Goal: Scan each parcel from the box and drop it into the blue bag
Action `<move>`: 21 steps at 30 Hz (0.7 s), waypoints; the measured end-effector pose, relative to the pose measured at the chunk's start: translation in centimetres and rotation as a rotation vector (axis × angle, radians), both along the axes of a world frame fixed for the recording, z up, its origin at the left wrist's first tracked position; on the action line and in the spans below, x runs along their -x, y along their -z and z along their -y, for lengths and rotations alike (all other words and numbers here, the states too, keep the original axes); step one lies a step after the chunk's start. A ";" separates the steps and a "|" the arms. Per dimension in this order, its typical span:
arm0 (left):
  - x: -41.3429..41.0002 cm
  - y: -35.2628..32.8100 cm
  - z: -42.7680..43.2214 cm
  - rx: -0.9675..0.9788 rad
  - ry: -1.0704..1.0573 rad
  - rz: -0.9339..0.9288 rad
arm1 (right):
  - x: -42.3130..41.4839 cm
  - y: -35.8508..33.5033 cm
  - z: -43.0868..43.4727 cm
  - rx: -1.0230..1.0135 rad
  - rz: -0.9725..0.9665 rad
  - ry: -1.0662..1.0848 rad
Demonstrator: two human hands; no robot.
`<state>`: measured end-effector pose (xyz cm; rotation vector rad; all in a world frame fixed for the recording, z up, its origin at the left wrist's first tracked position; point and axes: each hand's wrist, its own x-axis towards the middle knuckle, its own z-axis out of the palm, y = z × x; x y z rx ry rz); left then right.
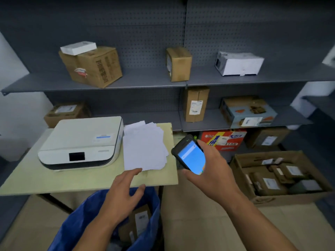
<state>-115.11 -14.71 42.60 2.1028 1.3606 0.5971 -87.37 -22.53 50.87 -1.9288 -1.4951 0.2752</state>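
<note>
My right hand (213, 171) holds a black handheld scanner (189, 155) with a lit blue screen, above the floor between the table and the box. My left hand (123, 194) hovers empty with fingers spread over the mouth of the blue bag (76, 221), at the table's front edge. Inside the bag lies a brown parcel with a white label (139, 220). The open cardboard box (243, 171) sits on the floor at the right and holds several brown labelled parcels (270, 183).
A low table (54, 180) carries a white printer (81, 142) and a loose stack of white papers (145, 147). Grey shelves (137, 80) behind hold several cardboard boxes. Cardboard sheets cover the floor (199, 223).
</note>
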 end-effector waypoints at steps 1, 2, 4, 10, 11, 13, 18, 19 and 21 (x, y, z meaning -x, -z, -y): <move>-1.9 -0.2 0.2 -0.004 0.021 0.002 | -1.7 -0.3 0.8 -0.006 -0.005 0.017; -3.8 -0.4 0.3 -0.009 0.045 0.005 | -3.5 -0.5 1.6 -0.010 -0.011 0.036; -8.0 -0.8 0.7 -0.021 0.095 0.013 | -7.1 -0.8 3.4 -0.010 -0.014 0.083; -21.7 -2.3 3.0 -0.058 0.265 -0.006 | -17.8 -1.2 9.2 -0.012 0.012 0.228; -23.9 -2.7 3.4 -0.067 0.296 -0.004 | -19.4 -1.3 10.1 -0.019 0.021 0.257; -28.2 -3.5 4.1 -0.084 0.346 0.004 | -22.5 -1.1 12.2 -0.032 0.028 0.317; -37.3 -4.7 6.9 -0.091 0.453 0.057 | -29.1 -0.1 18.0 -0.006 0.002 0.433; -38.7 -4.8 7.5 -0.086 0.467 0.053 | -30.2 0.2 19.2 -0.001 -0.014 0.457; -41.0 -4.8 8.8 -0.085 0.498 0.030 | -31.8 1.0 21.7 0.012 -0.039 0.522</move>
